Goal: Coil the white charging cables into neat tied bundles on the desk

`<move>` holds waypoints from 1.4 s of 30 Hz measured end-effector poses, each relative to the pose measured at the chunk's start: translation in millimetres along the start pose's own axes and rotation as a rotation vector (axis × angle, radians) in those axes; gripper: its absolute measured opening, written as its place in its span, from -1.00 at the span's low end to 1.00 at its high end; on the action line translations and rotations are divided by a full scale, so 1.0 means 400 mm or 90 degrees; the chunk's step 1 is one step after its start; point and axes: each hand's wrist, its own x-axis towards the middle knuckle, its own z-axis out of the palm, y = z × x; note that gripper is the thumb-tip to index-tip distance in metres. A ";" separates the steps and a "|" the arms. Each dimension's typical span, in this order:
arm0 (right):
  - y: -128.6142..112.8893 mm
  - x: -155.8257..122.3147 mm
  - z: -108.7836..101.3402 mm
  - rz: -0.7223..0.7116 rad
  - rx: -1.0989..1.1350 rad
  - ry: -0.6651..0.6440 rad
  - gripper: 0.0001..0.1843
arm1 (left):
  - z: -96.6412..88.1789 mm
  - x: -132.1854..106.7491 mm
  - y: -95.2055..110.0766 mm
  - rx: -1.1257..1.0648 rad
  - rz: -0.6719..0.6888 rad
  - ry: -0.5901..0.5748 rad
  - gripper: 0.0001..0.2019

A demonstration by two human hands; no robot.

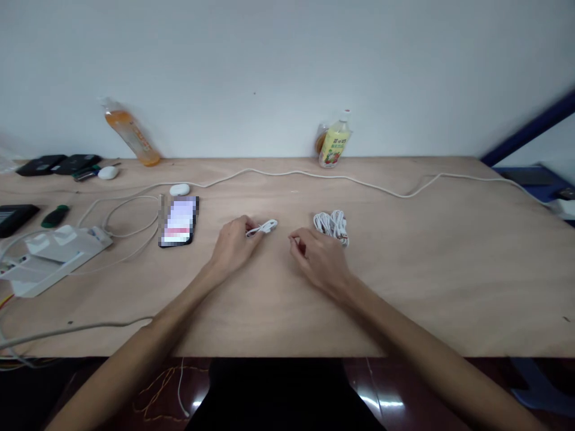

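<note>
My left hand (236,244) rests low over the table, thumb and fingers closed on a small coiled white cable (268,226). The coil sticks out to the right of the fingertips. My right hand (321,257) is a short way across from it, its thumb and forefinger curled together in a loose pinch with nothing visible between them. Just behind that hand lies a bundle of coiled white cables (331,224), partly covered by the knuckles.
A phone (178,221) and a white earbud case (179,190) lie to the left. Beyond them is a white power strip (58,257) with cords. One long white cord (287,173) crosses the table's back. An orange drink bottle (132,134) and a yellow-labelled bottle (335,142) stand by the wall.
</note>
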 end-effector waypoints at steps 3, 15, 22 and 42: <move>-0.022 0.014 0.009 0.061 0.029 -0.009 -0.79 | 0.009 0.005 0.010 -0.162 0.034 -0.039 -0.81; -0.044 0.052 0.044 0.266 0.490 -0.013 -0.90 | 0.047 0.007 -0.021 -0.729 -0.046 -0.143 -0.58; -0.050 0.017 0.058 0.298 0.573 -0.042 -0.74 | 0.049 -0.001 -0.020 -0.730 -0.111 -0.147 -0.59; -0.058 0.003 0.047 0.132 0.311 0.021 -0.87 | 0.077 -0.022 -0.018 -0.673 -0.096 -0.158 -0.53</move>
